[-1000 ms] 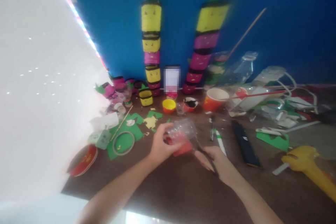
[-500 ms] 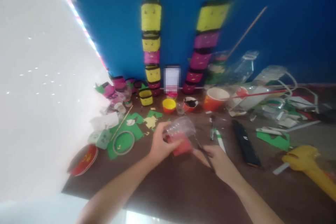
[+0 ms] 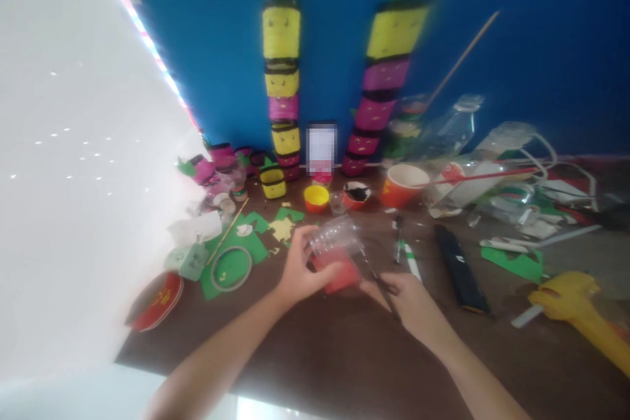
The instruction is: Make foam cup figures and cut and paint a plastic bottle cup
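Note:
My left hand (image 3: 302, 266) is closed around a cut plastic bottle (image 3: 337, 236), ribbed and clear above. A red part (image 3: 339, 272) shows at its lower side, under my thumb. In my right hand (image 3: 406, 295) I grip dark-handled scissors (image 3: 381, 285). Their thin blades point up and left to the bottle's right edge. Blur hides whether the blades touch the plastic. Behind the bottle stand a small yellow-lined cup (image 3: 316, 198) and a cup with black paint inside (image 3: 356, 193).
Green paper scraps and a tape roll (image 3: 231, 269) lie at left, near a red bowl (image 3: 160, 302). To the right are a marker (image 3: 411, 261), a dark pouch (image 3: 460, 269) and a yellow glue gun (image 3: 571, 305). Painted bottle towers (image 3: 280, 33) rise against the blue wall.
The bottle in my left hand has tilted and shifted slightly left. My right hand and the scissors stay almost in place.

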The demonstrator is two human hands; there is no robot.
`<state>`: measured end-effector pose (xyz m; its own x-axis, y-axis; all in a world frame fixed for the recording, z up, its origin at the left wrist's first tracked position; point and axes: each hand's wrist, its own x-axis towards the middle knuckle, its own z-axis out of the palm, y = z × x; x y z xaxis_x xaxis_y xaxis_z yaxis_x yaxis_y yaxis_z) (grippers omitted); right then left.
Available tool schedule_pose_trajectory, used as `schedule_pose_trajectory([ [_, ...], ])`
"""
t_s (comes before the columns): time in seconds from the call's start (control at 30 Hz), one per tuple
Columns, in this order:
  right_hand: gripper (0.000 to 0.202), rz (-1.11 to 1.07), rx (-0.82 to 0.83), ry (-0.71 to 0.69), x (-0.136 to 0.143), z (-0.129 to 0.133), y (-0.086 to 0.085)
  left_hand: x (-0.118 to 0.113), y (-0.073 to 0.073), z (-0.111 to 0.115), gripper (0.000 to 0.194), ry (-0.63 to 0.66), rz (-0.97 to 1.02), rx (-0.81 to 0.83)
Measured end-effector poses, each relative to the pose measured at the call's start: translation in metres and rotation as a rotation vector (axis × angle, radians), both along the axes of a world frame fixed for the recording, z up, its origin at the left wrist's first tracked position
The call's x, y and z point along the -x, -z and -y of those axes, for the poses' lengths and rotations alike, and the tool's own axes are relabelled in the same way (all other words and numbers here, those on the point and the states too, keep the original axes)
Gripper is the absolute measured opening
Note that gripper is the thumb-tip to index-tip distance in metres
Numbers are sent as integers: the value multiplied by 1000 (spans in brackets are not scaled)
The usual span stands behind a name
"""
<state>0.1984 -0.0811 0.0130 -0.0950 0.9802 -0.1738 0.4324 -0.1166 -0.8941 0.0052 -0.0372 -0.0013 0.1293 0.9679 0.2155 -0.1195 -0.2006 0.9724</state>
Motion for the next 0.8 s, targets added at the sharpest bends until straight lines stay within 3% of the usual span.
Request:
schedule_pose_trajectory([
  [0.13, 42, 25, 61, -12, 3, 3, -7, 2, -10, -5, 37, -78, 34, 136],
  [0.23, 43, -1, 93, -54, 5, 5, -8, 2, -12, -8, 35, -72, 9, 184],
  [0.5, 47, -77, 112, -131, 4, 4, -8, -1, -9, -3, 37, -58, 49, 171],
  [0.8, 46, -87, 124, -119, 5, 5, -10, -1, 2, -1, 41, -42, 41, 96],
])
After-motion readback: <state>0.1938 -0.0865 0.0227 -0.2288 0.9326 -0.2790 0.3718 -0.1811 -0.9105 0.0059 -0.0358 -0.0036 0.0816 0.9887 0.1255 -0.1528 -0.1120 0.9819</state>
